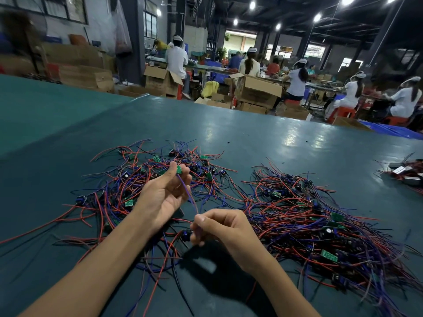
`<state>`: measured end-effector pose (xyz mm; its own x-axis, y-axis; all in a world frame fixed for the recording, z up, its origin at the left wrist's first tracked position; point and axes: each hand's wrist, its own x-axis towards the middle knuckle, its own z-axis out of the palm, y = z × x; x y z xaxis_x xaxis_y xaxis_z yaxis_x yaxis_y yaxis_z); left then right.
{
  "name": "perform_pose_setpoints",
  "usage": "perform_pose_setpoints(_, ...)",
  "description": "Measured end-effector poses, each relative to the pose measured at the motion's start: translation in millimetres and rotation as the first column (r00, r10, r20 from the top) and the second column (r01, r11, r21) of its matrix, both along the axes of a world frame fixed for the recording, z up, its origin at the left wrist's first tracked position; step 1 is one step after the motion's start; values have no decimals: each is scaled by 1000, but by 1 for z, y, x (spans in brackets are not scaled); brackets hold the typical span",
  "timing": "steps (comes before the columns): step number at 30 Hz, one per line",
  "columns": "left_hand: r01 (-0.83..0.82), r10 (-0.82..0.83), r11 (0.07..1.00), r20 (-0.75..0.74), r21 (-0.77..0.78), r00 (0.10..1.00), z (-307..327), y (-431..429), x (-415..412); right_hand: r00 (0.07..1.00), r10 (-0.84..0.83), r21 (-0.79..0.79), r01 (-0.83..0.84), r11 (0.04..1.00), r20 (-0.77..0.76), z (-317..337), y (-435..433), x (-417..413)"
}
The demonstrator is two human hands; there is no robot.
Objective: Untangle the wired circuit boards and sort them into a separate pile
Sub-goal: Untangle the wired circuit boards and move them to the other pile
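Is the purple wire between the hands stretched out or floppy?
Stretched out: the purple wire runs nearly straight from the green board in the left hand to the right hand.

Dim overall, lit from round ceiling lamps [252, 5] far overhead and a bright doorway [238, 41] at the back. Pale glare patches on the green surface [160, 124]. Dark soft shadow [217, 271] near the bottom centre. Wide-angle bowing at the edges; upper left blurred.
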<state>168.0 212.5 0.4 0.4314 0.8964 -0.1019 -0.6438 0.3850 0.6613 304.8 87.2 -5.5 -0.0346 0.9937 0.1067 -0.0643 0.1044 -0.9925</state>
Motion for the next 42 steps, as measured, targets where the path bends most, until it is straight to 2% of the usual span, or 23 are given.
perform_pose_setpoints(2,-2,3,999,-15,50,1000,2,-4,2,999,-40,26,41,999,-30,-1,1,-1)
perform_pose_setpoints(4,-51,71,976,-87,213,994,4,-9,5,987,-122,29,126,992,-105,-1,3,-1)
perform_pose_setpoints(6,-90,153,909,-125,406,980,4,-16,6,970,-207,42,214,976,-130,-1,5,2)
perform_pose_setpoints(9,-45,322,709,-267,704,908,3,-23,4,949,-241,39,254,966,-205,-1,7,7)
perform_pose_setpoints(11,58,533,475,-339,878,775,-1,-26,3,936,-218,47,239,970,-275,0,7,8)
perform_pose_setpoints(12,111,630,356,-326,928,704,-3,-27,3,927,-215,47,241,969,-308,0,8,9)
perform_pose_setpoints(13,142,694,275,-298,951,655,-4,-28,3,915,-224,43,252,967,-335,0,8,9)
perform_pose_setpoints(17,197,758,171,-257,965,599,-7,-28,0,874,-288,22,322,946,-392,-1,10,12)
perform_pose_setpoints(21,198,759,112,-212,974,615,-6,-28,2,861,-285,5,317,948,-420,0,9,14)
perform_pose_setpoints(23,190,739,128,-222,973,636,-5,-27,4,839,-278,-3,312,950,-468,1,9,15)
perform_pose_setpoints(25,173,683,242,-295,955,668,-5,-27,4,819,-278,-6,318,948,-502,3,10,16)
perform_pose_setpoints(27,182,526,436,-414,881,743,-4,-27,4,813,-285,-3,329,944,-507,5,10,16)
perform_pose_setpoints(29,233,373,559,-492,796,786,-2,-26,3,808,-303,-11,345,938,-505,6,11,17)
perform_pose_setpoints(31,254,300,600,-508,759,808,-2,-25,2,799,-336,-40,366,930,-499,8,10,17)
perform_pose_setpoints(36,266,278,607,-514,749,812,-6,-22,2,776,-380,-64,405,912,-503,10,7,19)
perform_pose_setpoints(37,259,347,577,-519,775,781,-7,-20,0,769,-393,-58,425,904,-505,15,5,22)
perform_pose_setpoints(38,258,484,507,-520,822,704,-10,-16,-4,764,-414,-55,448,892,-494,21,2,26)
perform_pose_setpoints(40,282,787,343,-438,896,434,-14,-7,-11,776,-443,-33,481,876,-449,37,-5,45)
perform_pose_setpoints(41,284,870,311,-392,907,299,-15,-2,-15,782,-451,-22,490,871,-430,48,-11,58)
perform_pose_setpoints(42,290,902,324,-386,901,192,-15,3,-18,794,-456,-19,491,871,-402,60,-20,72)
